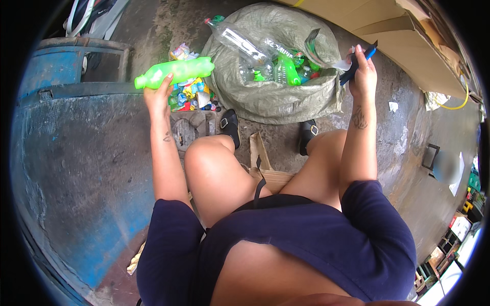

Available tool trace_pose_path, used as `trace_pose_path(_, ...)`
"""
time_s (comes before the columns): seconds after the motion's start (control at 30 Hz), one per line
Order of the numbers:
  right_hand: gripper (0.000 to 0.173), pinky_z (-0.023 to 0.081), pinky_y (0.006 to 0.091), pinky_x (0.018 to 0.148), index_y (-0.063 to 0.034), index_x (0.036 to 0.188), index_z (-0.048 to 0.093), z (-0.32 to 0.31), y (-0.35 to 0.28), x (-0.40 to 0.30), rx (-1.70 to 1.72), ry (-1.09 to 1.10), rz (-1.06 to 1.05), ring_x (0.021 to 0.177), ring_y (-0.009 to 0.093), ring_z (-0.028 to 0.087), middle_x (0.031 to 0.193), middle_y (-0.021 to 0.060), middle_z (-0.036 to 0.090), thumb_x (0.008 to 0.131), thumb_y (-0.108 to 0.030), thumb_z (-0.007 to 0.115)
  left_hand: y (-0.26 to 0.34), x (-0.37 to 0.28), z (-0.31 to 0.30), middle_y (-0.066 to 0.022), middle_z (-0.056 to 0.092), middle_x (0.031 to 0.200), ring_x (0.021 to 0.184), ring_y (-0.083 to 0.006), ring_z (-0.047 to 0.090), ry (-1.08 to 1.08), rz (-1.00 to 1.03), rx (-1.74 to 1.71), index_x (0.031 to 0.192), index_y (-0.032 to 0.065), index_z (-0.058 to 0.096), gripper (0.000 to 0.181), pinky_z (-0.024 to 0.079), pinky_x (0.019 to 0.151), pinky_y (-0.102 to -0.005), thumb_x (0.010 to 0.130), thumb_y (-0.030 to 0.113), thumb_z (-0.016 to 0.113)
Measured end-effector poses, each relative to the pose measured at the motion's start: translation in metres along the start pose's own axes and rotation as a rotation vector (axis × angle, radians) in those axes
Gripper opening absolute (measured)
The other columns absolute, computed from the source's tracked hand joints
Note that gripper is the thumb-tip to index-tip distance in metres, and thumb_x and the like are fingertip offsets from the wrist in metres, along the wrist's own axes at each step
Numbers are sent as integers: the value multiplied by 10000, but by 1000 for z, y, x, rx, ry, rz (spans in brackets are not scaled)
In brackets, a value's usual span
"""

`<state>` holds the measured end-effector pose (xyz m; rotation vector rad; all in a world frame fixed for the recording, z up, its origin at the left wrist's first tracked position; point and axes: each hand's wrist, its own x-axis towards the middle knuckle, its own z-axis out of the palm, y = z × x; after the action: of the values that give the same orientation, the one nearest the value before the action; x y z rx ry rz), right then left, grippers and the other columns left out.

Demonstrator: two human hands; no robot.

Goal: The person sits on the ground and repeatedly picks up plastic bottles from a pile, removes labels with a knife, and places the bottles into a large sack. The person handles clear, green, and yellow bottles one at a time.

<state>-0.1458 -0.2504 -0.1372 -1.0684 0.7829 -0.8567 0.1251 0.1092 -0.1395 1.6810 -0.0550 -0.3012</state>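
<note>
In my left hand is a bright green plastic bottle without a label, lying nearly level, its neck to the left. My right hand grips a blue-and-black handheld tool; blur hides its exact kind. A whitish strip of film shows at the fingers of that hand. Just left of it, a dark and green label strip hangs over a large woven plastic sack. Inside the sack lie several clear and green bottles, among them a big clear bottle with a red cap.
Left of the sack is a pile of bottle caps and torn labels. A blue metal frame stands farther left. Large cardboard leans at upper right. A cardboard piece lies between my legs, and small paper scraps are on the floor.
</note>
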Motion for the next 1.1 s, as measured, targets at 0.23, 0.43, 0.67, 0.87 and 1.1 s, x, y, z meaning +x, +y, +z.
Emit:
trace_pose_path(0.23,213,376,238,479,-44,851,547,-44,49,20,6,198,165,520,109,458,637,17,510,858,-253,584,-91,8,156,-20,614,902,776,-120,578,-349,-79,37,1017,44,569,380,458,646,-246,689,97,753)
trace_pose_path(0.43,245,393,235,511,-31,821,565,-15,64,31,-194,187,130,551,102,477,683,14,530,854,-273,592,-165,19,239,-125,313,1377,1241,-295,326,-43,-586,35,1405,172,117,993,312,932,-542,678,351,770)
trace_pose_path(0.67,267,467,239,559,-9,959,583,-8,120,26,-153,-181,441,619,109,562,809,54,609,882,-264,559,-112,-37,282,-48,644,981,849,-135,605,-892,-214,48,1096,62,597,262,483,762,-270,843,128,598)
trace_pose_path(0.87,391,485,408,712,-50,925,633,-58,171,79,-1123,70,306,766,336,626,894,198,628,680,-341,726,-193,116,74,-68,670,840,675,-122,602,-188,151,626,938,27,648,165,487,626,-265,776,28,616)
trace_pose_path(1.1,464,492,395,799,-117,1106,559,-109,236,165,-1812,-176,194,988,310,587,1095,152,594,695,-293,683,-199,134,51,-200,536,1180,1177,-376,419,-221,342,1550,1153,139,581,439,338,990,-421,759,320,645)
